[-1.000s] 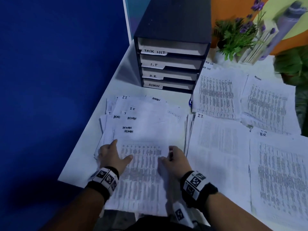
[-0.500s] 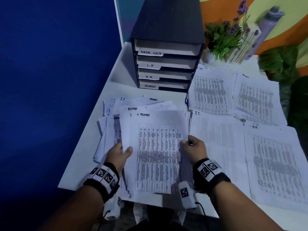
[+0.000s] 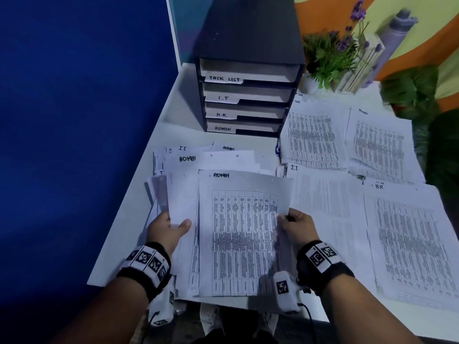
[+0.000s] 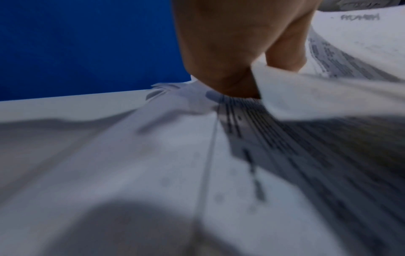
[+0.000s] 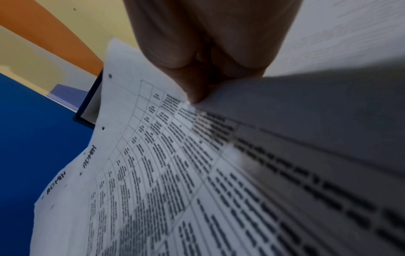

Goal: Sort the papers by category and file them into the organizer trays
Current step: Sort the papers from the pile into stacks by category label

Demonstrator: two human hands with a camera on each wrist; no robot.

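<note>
Head view: both hands grasp an ADMIN sheet, left hand and right hand at its edges, above the unsorted heap. Four sorted piles cover the bench; organizer trays seemingly await filing.

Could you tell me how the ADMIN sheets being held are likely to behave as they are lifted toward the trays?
The ADMIN sheets will probably sag: in the right wrist view they already curve away from the right hand. The left hand holds staggered edges, so loose sheets may slide apart.
</note>
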